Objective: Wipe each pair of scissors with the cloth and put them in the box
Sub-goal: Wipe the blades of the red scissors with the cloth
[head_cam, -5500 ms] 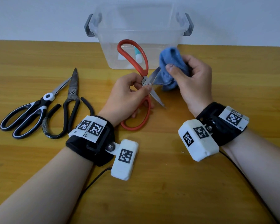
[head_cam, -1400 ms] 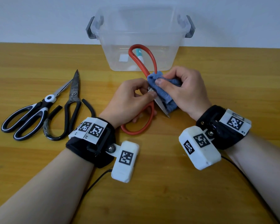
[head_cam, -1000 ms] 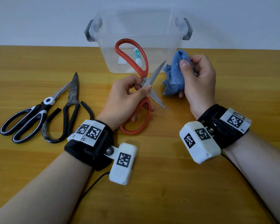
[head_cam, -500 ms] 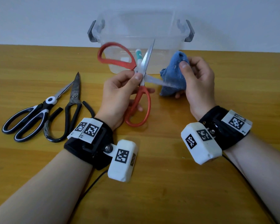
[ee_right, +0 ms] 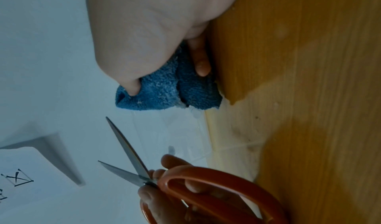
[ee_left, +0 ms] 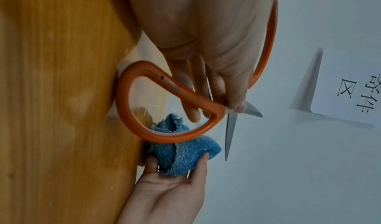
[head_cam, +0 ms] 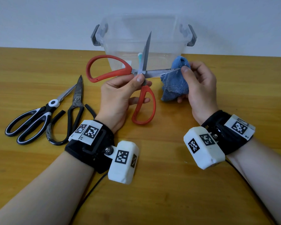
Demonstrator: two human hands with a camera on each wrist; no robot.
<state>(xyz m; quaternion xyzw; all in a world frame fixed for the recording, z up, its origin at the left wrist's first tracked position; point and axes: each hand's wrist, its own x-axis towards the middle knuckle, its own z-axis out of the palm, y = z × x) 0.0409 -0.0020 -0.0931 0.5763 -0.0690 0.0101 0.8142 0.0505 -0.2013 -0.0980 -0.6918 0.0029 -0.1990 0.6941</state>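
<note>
My left hand [head_cam: 136,82] pinches the red-handled scissors [head_cam: 107,69] at the pivot and holds them above the table, blades spread wide. One blade points up in front of the clear box [head_cam: 182,44]; the other points right. My right hand [head_cam: 187,72] grips the bunched blue cloth [head_cam: 175,83] at that blade's tip. In the left wrist view the blade tip sits right beside the cloth [ee_left: 181,154]. In the right wrist view a small gap shows between the cloth [ee_right: 164,93] and the blade [ee_right: 125,146].
Black-and-white scissors [head_cam: 34,119] and all-black scissors [head_cam: 71,109] lie on the wooden table [head_cam: 152,192] to the left of my left wrist. A small white and teal item [head_cam: 139,55] lies inside the box, which stands against the wall.
The left hand lifted and turned the red scissors anticlockwise, and the blades spread wider. The cloth came off the blades and is now at the tip of the right-pointing blade.
</note>
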